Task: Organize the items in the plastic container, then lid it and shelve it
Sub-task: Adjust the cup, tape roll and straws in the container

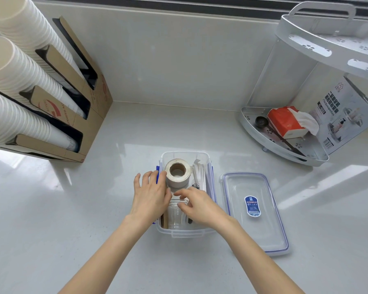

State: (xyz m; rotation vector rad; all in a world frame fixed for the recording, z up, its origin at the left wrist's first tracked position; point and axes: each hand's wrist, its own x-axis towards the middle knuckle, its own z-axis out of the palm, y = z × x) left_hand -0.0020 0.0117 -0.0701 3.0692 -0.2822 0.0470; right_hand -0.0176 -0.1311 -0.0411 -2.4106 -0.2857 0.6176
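Note:
A clear plastic container with blue clips stands on the white counter. Inside it a roll of white tape stands at the far end, wrapped white utensils lie along the right side, and a clear glass jar lies at the near end. My left hand rests over the container's left wall, fingers spread beside the roll. My right hand reaches in, its fingertips touching the jar's rim. The clear lid with a blue seal and blue label lies flat to the right.
A two-tier white corner shelf stands at the back right, holding an orange tissue pack and a dark scoop. A printed box leans behind it. A cardboard dispenser with stacks of white paper cups occupies the left.

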